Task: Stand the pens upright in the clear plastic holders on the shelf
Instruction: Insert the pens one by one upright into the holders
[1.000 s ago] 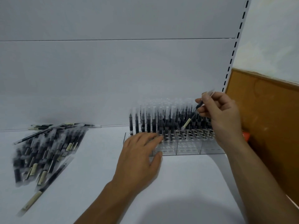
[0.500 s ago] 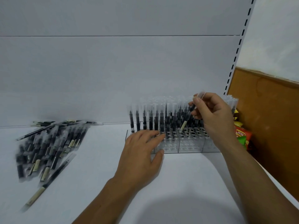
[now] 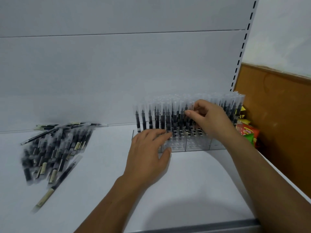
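Clear plastic holder (image 3: pixel 193 147) stays braced by flat left hand (image 3: pixel 148 157); right hand (image 3: pixel 210 120) has lowered its pinched pen (image 3: pixel 193 107) upright

One head camera looks forward and down, close to the shelf (image 3: pixel 185 190), wall (image 3: pixel 117 73) at 12 o'clock.

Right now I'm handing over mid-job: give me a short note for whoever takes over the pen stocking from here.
Left hand: open, fingers resting on the front left of the clear holder.
Right hand: pinches one pen upright over the middle rows; whether it is seated cannot be told.
Done: the back rows and left side hold standing pens.
Left: empty front sockets to fill from the pile of loose pens lying on the shelf to the left.
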The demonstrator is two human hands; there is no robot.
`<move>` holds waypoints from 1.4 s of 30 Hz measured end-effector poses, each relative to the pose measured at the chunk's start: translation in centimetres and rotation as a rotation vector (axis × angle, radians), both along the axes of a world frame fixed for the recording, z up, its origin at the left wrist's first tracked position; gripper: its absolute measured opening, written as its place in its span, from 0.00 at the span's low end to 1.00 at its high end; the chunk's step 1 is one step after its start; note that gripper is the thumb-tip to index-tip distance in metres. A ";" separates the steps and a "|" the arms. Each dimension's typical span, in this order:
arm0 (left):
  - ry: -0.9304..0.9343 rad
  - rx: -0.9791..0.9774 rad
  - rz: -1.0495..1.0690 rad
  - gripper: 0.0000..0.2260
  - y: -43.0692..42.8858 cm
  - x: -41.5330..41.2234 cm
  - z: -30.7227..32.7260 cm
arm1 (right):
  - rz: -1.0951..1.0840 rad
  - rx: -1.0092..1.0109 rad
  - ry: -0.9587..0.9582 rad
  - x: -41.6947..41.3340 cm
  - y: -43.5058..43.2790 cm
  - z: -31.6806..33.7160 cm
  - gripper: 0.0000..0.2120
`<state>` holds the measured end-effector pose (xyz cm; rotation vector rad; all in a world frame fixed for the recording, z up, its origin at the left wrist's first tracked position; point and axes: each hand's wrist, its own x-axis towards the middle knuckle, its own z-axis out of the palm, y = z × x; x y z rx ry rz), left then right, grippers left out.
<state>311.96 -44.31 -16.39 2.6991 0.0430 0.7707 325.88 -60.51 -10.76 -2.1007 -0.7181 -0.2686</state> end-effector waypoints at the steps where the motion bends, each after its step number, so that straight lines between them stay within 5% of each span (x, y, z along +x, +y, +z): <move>1: 0.007 0.001 -0.002 0.21 0.0 0.0 0.1 | -0.002 -0.003 0.001 -0.2 0.0 0.1 0.11; 8: 0.028 -0.045 -0.073 0.20 0.5 -0.5 0.9 | -0.052 -0.160 -0.041 -1.7 -0.4 1.0 0.09; 13: -0.013 -0.109 -0.058 0.20 2.7 -2.4 2.3 | -0.180 -0.329 -0.153 -3.9 -1.4 1.8 0.16; 17: -0.002 -0.131 0.086 0.19 6.8 -6.2 2.1 | 0.071 -0.229 -0.172 -8.0 1.8 1.1 0.10; 23: 0.111 -0.057 0.349 0.26 12.6 -13.1 0.0 | 0.612 -0.445 -0.119 -12.0 12.5 -3.0 0.20; 32: 0.394 0.016 0.456 0.31 15.0 -14.4 -2.6 | 0.643 -0.620 -0.231 -11.6 25.2 -5.7 0.26; 42: 0.417 0.024 0.416 0.28 15.9 -13.7 -2.4 | 0.719 -0.592 -0.160 -11.6 21.3 -6.4 0.23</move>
